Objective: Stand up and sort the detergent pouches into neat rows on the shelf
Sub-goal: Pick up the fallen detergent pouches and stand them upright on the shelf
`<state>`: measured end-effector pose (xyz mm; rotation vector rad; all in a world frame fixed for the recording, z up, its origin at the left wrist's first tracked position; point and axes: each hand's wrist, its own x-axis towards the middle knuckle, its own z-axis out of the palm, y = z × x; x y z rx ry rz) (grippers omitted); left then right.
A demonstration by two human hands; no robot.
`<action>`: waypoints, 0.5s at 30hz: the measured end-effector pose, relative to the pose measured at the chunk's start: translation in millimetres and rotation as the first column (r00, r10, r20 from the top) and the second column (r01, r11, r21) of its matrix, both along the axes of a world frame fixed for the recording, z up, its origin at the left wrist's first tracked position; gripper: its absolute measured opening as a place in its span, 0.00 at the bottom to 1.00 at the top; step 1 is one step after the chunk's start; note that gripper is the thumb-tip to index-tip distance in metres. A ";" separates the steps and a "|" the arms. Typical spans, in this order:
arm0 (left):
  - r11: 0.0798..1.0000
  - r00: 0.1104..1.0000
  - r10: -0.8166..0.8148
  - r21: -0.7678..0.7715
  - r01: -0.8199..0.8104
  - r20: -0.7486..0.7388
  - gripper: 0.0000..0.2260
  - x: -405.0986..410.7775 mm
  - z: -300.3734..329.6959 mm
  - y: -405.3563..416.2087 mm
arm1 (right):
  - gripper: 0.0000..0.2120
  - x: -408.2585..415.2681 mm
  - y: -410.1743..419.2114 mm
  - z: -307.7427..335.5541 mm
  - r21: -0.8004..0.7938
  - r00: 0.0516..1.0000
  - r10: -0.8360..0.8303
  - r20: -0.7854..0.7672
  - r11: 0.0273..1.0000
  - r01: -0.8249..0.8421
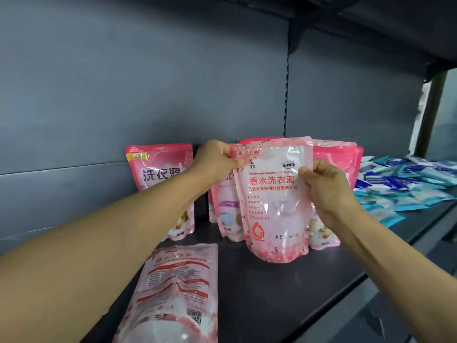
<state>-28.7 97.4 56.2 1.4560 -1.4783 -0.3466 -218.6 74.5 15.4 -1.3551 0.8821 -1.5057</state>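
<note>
A pale pink detergent pouch (pixel 274 201) stands upright on the dark shelf (pixel 284 288), front label facing me. My left hand (pixel 217 159) pinches its top left corner. My right hand (pixel 326 184) grips its right edge. Behind it stand several deeper pink pouches (pixel 336 159), and one more pink pouch (pixel 160 174) stands alone at the left against the back panel. A further pale pouch (pixel 175 293) lies flat on the shelf near the front, back side up.
A heap of blue and white sachets (pixel 405 184) covers the shelf to the right. The grey back panel (pixel 148 82) rises behind the pouches, and an upper shelf (pixel 395 18) overhangs at top right. The shelf's front edge (pixel 341 298) runs diagonally at lower right.
</note>
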 end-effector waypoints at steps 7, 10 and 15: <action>1.000 0.999 -0.011 -0.006 0.011 0.052 0.06 -8.4 -10.7 -7.4 | 0.09 -10.9 -8.1 -13.2 0.001 0.990 -0.077 -0.118 0.997 0.077; 1.000 0.993 -0.006 0.009 0.005 0.115 0.04 -3.5 -9.4 -0.4 | 0.06 -10.5 -6.8 -13.5 -0.051 0.950 -0.138 -0.279 0.990 0.129; 0.996 0.975 -0.030 0.089 0.011 0.219 0.08 15.3 -13.3 29.4 | 0.32 -4.2 13.2 -10.0 -0.214 0.824 -0.241 -0.513 0.965 0.149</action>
